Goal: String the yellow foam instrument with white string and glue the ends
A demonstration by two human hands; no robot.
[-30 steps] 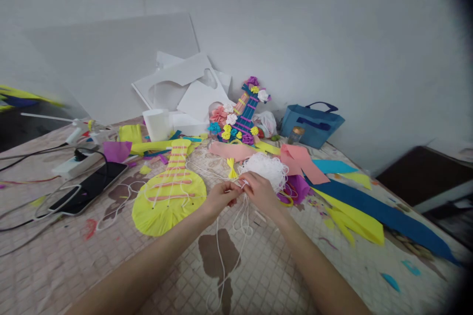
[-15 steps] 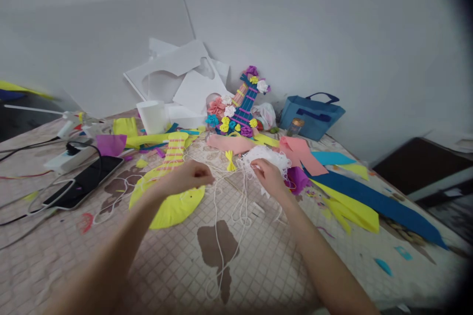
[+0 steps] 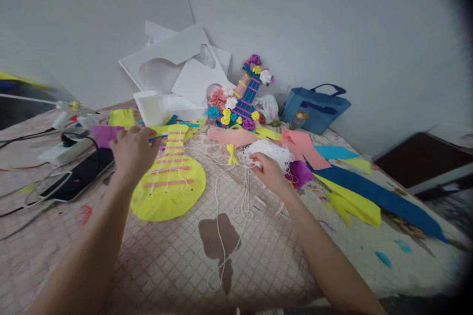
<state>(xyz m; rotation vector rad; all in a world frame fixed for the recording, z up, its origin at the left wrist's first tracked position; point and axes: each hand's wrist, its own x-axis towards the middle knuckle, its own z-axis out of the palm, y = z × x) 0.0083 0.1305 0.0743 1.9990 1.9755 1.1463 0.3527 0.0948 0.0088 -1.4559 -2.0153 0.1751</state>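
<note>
Toward the back left, my left hand (image 3: 135, 155) is over the table beside a purple paper piece, its fingers spread and curved. A bit of blue shows by its fingertips; I see nothing clearly held. My right hand (image 3: 269, 172) has thumb and fingers pinched on white string (image 3: 271, 150) at the front of a tangled heap. Loose strands trail from the heap to the table's front. Between my hands lies a yellow paper-covered guitar shape (image 3: 172, 202) with pink strips across it and white strings along it. A small yellow paper bow (image 3: 231, 154) sits beside the string.
A flower-covered blue and pink guitar model (image 3: 247, 98) leans at the back, near white board offcuts (image 3: 192, 76). A white cup (image 3: 150, 108), a blue bag (image 3: 314, 108) and a glue gun (image 3: 66, 113) stand around. A phone (image 3: 79, 174) with cables lies left; coloured paper (image 3: 377, 197) lies right.
My left hand has moved left and back from above the yellow guitar shape, uncovering its strips and strings, and its fingers have spread. My right hand stays at the white string.
</note>
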